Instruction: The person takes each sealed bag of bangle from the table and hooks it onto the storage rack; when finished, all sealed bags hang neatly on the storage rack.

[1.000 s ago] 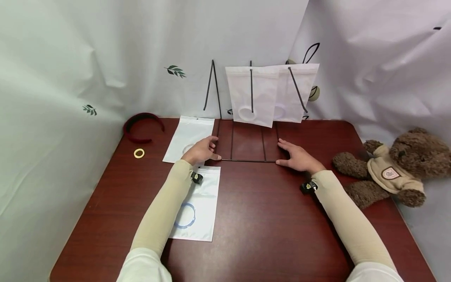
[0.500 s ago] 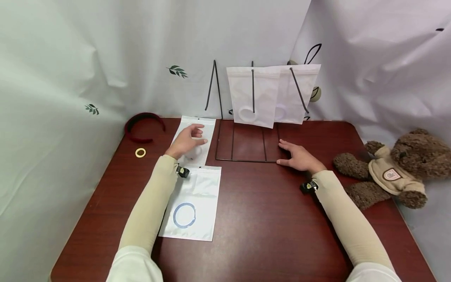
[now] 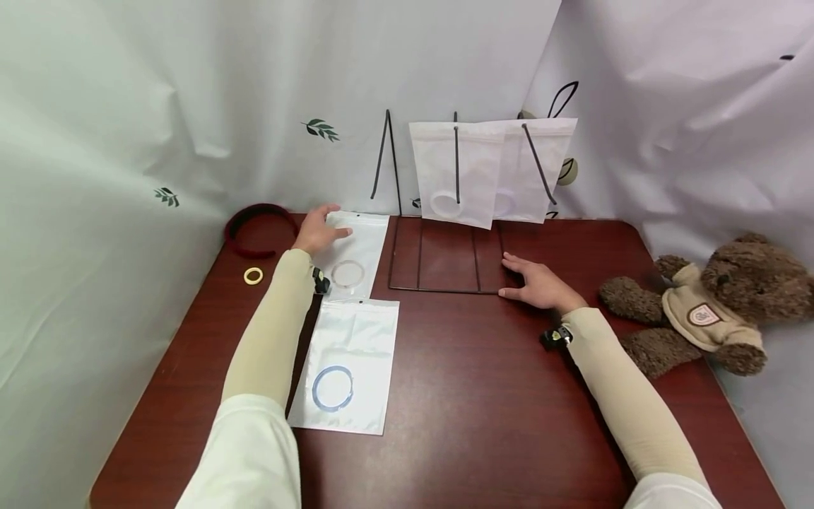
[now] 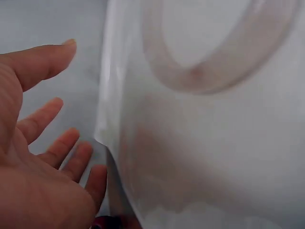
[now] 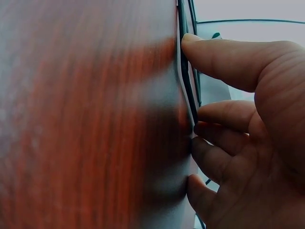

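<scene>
My left hand point(image 3: 318, 230) is over the upper left edge of a flat white zip bag point(image 3: 365, 244) holding a pale pinkish ring; its thumb and fingers are spread apart with nothing between them. In the left wrist view that bag point(image 4: 200, 143) fills the right side, beside the fingers. My right hand point(image 3: 535, 284) rests at the front right corner of a black wire display rack point(image 3: 445, 290). Up close, its thumb tip and fingers touch the black wire point(image 5: 185, 71), loosely extended. Below the first bag lies a second white zip bag point(image 3: 365, 339) with a blue ring.
Two white bags, a front one point(image 3: 454, 166) and a right one point(image 3: 543, 170), hang on rack hooks; the left hook point(image 3: 380, 159) is bare. A dark red headband point(image 3: 238, 244) and yellow ring point(image 3: 253, 276) lie left. A teddy bear point(image 3: 706, 304) sits right, with curtains behind.
My left hand has let go of the rack's front left corner and moved left and away, to the upper bag's top edge. The right hand has stayed at the rack.
</scene>
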Motion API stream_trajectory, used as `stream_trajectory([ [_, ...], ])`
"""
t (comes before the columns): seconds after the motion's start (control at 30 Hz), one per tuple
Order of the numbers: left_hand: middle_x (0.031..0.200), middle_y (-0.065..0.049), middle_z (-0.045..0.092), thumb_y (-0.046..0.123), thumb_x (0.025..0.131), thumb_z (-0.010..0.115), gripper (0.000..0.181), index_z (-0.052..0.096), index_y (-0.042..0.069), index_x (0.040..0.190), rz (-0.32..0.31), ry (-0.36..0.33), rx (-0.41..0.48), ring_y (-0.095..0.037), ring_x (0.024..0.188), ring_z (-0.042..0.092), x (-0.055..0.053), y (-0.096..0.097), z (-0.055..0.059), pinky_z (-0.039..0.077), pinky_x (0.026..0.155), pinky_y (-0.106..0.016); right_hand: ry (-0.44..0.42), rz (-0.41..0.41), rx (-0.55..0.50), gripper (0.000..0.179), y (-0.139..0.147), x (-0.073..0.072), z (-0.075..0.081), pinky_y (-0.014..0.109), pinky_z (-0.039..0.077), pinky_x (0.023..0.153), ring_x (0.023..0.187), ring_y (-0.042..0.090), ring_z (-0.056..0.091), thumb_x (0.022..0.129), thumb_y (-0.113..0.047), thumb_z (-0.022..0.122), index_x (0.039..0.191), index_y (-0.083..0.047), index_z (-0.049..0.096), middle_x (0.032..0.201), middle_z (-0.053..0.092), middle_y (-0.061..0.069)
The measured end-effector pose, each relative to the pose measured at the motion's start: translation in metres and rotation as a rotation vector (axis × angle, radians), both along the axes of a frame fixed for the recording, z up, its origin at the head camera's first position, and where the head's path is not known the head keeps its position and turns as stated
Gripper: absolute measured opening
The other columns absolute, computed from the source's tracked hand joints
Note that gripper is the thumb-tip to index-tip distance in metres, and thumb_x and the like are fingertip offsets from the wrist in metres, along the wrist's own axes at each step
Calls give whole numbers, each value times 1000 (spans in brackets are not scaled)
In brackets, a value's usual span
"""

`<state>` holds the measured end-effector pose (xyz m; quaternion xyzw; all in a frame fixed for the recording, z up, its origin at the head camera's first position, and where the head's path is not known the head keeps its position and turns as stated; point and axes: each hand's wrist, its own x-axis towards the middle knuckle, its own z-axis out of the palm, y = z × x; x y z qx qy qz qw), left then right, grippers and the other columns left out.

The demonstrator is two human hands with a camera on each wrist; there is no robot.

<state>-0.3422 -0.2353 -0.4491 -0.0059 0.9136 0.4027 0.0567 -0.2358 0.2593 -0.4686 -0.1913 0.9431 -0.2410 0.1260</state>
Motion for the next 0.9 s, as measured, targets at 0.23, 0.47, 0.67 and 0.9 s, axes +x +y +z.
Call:
stream_trajectory([
  [0.23, 163, -19, 25, 33, 83, 82, 84, 39, 24, 155, 19, -102, -215, -46, 143, 26, -16, 0, -11, 28, 112, -70, 17, 7, -14, 82, 0, 0, 0, 56, 26, 120, 153, 39, 25, 91, -38, 73, 155, -2, 35, 165, 27, 17],
  [0.47, 161, -24, 27, 34, 81, 82, 86, 40, 25, 155, 11, -124, -258, -49, 138, 30, -17, 1, -10, 37, 108, -65, 11, -1, -5, 82, 0, 0, 1, 56, 26, 121, 153, 38, 24, 91, -36, 73, 155, -3, 34, 166, 26, 16],
  [0.67, 160, -19, 35, 28, 81, 84, 87, 38, 19, 155, -17, -105, -221, -46, 141, 34, -18, -6, -6, 36, 114, -59, 7, 13, 0, 82, -2, -1, -1, 55, 26, 121, 154, 38, 24, 92, -37, 72, 156, -3, 33, 166, 25, 17],
  [0.9, 161, -13, 37, 12, 80, 83, 84, 41, 18, 153, -25, 44, -69, -36, 149, 32, -21, -14, 5, 28, 121, -53, 13, -1, 15, 83, 1, -1, -2, 56, 26, 121, 153, 38, 25, 90, -37, 74, 155, -3, 34, 166, 26, 17],
])
